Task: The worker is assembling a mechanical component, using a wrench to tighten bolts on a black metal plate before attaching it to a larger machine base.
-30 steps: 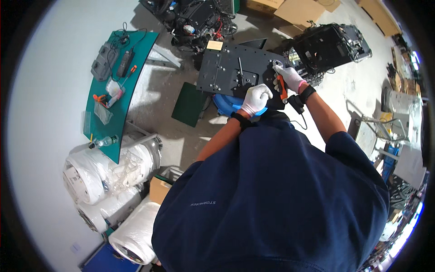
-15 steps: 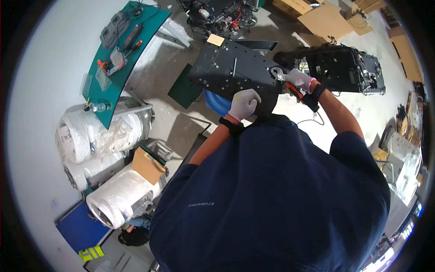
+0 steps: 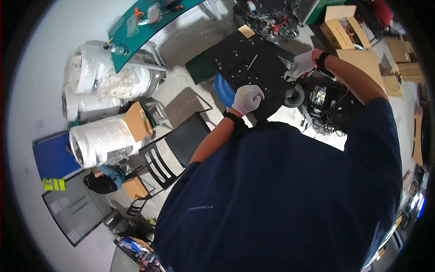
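A black flat panel (image 3: 231,56) dotted with small bolts and holes lies in front of me, with a thin light rod (image 3: 252,62) on it. My left hand (image 3: 248,99), in a white glove, is curled closed at the panel's near edge; whatever its fingers may hold is hidden. At the right edge of the panel my gloved right hand (image 3: 302,65) is closed round a tool of which only a bit of orange-red shows. A coiled black hose (image 3: 294,96) sits just below that hand. Under the panel's left side is a blue round thing (image 3: 223,90).
A black chair (image 3: 190,136) stands to my left. Beyond it are plastic-wrapped white cylinders (image 3: 106,140) and a green-topped table (image 3: 131,45). Black machinery with wires (image 3: 331,106) is at right, another wired machine (image 3: 267,18) ahead, and an open cardboard box (image 3: 340,34) far right. A person (image 3: 102,181) is at far left.
The view has turned, so the chair and more of the left side show. My right hand is still at the panel's right edge, and its red tool is now mostly hidden. My left hand stays curled.
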A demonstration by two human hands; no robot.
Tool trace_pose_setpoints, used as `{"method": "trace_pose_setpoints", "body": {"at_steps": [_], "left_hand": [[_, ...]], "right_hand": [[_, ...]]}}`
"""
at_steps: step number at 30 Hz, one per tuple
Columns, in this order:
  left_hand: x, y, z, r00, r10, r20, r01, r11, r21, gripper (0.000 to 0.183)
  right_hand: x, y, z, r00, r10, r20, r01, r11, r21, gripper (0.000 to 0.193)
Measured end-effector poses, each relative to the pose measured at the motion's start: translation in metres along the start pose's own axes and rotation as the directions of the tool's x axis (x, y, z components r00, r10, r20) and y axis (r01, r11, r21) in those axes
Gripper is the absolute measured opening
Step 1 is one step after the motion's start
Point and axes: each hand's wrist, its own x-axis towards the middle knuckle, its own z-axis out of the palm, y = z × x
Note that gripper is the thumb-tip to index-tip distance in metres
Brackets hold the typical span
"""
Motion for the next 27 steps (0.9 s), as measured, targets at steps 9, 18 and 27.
{"method": "trace_pose_setpoints", "body": {"at_steps": [9, 18, 27], "left_hand": [[-0.001, -0.003, 0.005, 0.993, 0.039, -0.109, -0.032, 0.997, 0.066, 0.014], [-0.004, -0.004, 0.003, 0.999, 0.002, -0.05, 0.001, 0.998, 0.065, 0.013], [-0.005, -0.005, 0.003, 0.998, -0.006, -0.063, 0.009, 0.999, 0.05, 0.013]], "right_hand": [[0.024, -0.037, -0.026, 0.98, 0.015, 0.199, 0.104, 0.814, -0.572, 0.043], [0.026, -0.03, -0.044, 0.968, -0.247, 0.04, 0.204, 0.684, -0.701, 0.052], [0.014, 0.002, -0.024, 0.924, -0.295, -0.244, 0.168, 0.885, -0.434, 0.044]]}}
